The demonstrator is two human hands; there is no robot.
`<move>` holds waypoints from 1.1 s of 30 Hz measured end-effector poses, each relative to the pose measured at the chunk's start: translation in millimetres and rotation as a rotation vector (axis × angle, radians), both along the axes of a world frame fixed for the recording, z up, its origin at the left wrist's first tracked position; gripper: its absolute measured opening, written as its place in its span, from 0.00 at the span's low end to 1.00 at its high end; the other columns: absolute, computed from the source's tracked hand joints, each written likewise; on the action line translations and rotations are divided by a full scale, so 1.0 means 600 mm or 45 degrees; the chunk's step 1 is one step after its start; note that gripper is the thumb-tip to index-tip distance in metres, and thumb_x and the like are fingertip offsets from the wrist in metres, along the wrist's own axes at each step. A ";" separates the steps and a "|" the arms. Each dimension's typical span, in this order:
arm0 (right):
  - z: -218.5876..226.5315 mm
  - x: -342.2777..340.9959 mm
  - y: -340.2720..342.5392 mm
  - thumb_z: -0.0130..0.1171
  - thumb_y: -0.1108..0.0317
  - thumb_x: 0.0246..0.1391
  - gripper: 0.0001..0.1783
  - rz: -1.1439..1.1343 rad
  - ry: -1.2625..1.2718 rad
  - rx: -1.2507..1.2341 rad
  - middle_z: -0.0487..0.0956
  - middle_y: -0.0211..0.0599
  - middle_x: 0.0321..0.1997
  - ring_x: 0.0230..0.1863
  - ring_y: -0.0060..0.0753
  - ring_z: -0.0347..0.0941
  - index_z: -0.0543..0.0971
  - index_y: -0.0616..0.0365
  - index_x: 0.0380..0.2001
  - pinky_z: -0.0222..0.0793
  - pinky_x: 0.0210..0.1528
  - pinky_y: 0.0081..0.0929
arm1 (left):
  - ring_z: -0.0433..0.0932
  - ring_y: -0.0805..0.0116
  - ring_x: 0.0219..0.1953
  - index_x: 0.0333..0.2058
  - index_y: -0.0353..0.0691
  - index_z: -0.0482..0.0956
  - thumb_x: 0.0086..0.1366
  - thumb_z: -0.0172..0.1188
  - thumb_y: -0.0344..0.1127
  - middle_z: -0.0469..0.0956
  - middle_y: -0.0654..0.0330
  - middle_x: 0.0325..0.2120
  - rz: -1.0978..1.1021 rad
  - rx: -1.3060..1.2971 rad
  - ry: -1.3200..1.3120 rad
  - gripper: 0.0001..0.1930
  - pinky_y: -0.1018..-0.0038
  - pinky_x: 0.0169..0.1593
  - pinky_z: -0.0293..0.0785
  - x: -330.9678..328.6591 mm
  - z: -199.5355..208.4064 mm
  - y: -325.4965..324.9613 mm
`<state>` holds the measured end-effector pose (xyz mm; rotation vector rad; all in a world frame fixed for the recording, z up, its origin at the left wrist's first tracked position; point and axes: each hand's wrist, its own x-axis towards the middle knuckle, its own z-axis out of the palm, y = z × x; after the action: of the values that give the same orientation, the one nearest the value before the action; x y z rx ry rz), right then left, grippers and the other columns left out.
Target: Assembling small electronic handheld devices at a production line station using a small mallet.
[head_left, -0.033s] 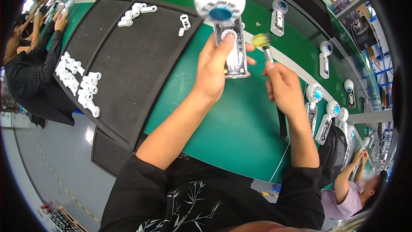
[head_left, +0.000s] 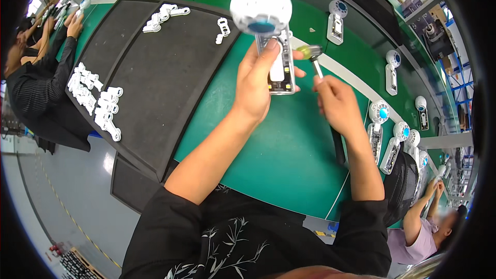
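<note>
My left hand (head_left: 250, 80) is closed around the handle of a white handheld fan (head_left: 261, 2), its thumb pressing on a white oblong piece in the handle. The round head with its blue centre points away from me, and part of the circuit shows at the handle's lower end. In my right hand (head_left: 338, 103) is a small hammer (head_left: 311, 51) with a yellow-green head and a metal shaft. The hammer head is beside the fan's handle, close to my left fingertips; whether it touches the fan I cannot tell. Both things are held above the green table (head_left: 263, 144).
On the left, a black mat (head_left: 165, 72) carries small groups of white plastic parts (head_left: 106, 113). Several similar fans (head_left: 378, 113) stand along the right, by a black mesh item (head_left: 403, 181). More fans (head_left: 336, 23) lie farther back. Other people (head_left: 41, 88) work at both sides.
The fan has dipped slightly toward me and left. The hammer head has swung left, nearer the fan's handle, and my right hand has shifted a little left.
</note>
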<state>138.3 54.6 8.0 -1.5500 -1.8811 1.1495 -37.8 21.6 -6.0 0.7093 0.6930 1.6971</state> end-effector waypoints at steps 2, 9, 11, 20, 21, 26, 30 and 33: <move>-0.048 0.004 0.025 0.54 0.57 0.62 0.18 0.025 -0.006 0.238 0.67 0.30 0.14 0.16 0.18 0.61 0.77 0.63 0.30 0.57 0.19 0.24 | 0.81 0.60 0.25 0.47 0.36 0.67 0.71 0.45 0.44 0.79 0.46 0.37 0.035 -0.028 -0.023 0.17 0.69 0.23 0.76 -0.005 -0.005 0.002; -0.119 0.007 0.058 0.60 0.63 0.58 0.11 -0.116 0.079 0.638 0.69 0.30 0.15 0.17 0.18 0.60 0.79 0.62 0.33 0.58 0.21 0.23 | 0.79 0.60 0.25 0.46 0.34 0.68 0.71 0.37 0.50 0.79 0.46 0.35 -0.176 -0.023 -0.015 0.22 0.70 0.19 0.72 -0.016 -0.020 -0.003; -0.117 0.003 0.051 0.60 0.64 0.58 0.10 -0.107 0.095 0.621 0.70 0.30 0.15 0.17 0.18 0.60 0.79 0.61 0.33 0.58 0.21 0.22 | 0.79 0.60 0.24 0.46 0.34 0.67 0.70 0.37 0.47 0.78 0.46 0.34 -0.181 -0.001 -0.056 0.21 0.70 0.19 0.72 -0.012 -0.019 -0.003; -0.118 0.006 0.054 0.60 0.64 0.58 0.10 -0.114 0.153 0.590 0.70 0.28 0.15 0.16 0.17 0.60 0.79 0.60 0.34 0.56 0.21 0.21 | 0.78 0.58 0.22 0.48 0.30 0.65 0.64 0.38 0.35 0.77 0.45 0.33 -0.189 0.054 0.038 0.18 0.73 0.15 0.67 -0.003 -0.009 -0.011; -0.118 0.006 0.054 0.60 0.64 0.58 0.10 -0.113 0.154 0.589 0.70 0.28 0.15 0.16 0.17 0.60 0.79 0.60 0.34 0.56 0.21 0.21 | 0.78 0.58 0.21 0.48 0.29 0.64 0.63 0.38 0.35 0.77 0.45 0.33 -0.213 0.063 0.032 0.19 0.73 0.15 0.67 -0.004 -0.011 -0.011; -0.120 0.003 0.055 0.59 0.64 0.59 0.10 -0.092 0.195 0.579 0.69 0.26 0.15 0.17 0.16 0.59 0.79 0.60 0.35 0.56 0.21 0.21 | 0.77 0.58 0.20 0.50 0.29 0.63 0.62 0.39 0.34 0.76 0.45 0.32 -0.206 0.066 0.012 0.20 0.74 0.13 0.65 -0.010 -0.010 -0.011; -0.125 0.011 0.054 0.59 0.64 0.59 0.10 -0.091 0.210 0.527 0.68 0.25 0.15 0.18 0.15 0.59 0.79 0.61 0.35 0.56 0.21 0.20 | 0.76 0.61 0.18 0.51 0.28 0.62 0.61 0.39 0.34 0.76 0.46 0.31 -0.257 0.036 0.005 0.21 0.75 0.13 0.65 -0.001 -0.009 -0.012; -0.124 0.011 0.054 0.58 0.65 0.60 0.10 -0.114 0.203 0.475 0.68 0.24 0.15 0.19 0.14 0.59 0.79 0.61 0.36 0.56 0.22 0.20 | 0.75 0.62 0.17 0.51 0.29 0.61 0.61 0.39 0.33 0.76 0.46 0.31 -0.303 0.097 0.028 0.21 0.75 0.13 0.65 0.000 -0.012 -0.012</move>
<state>144.7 87.2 -66.3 -1.2819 -1.7786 0.8008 -38.0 14.6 -13.4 0.8311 0.5385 1.5052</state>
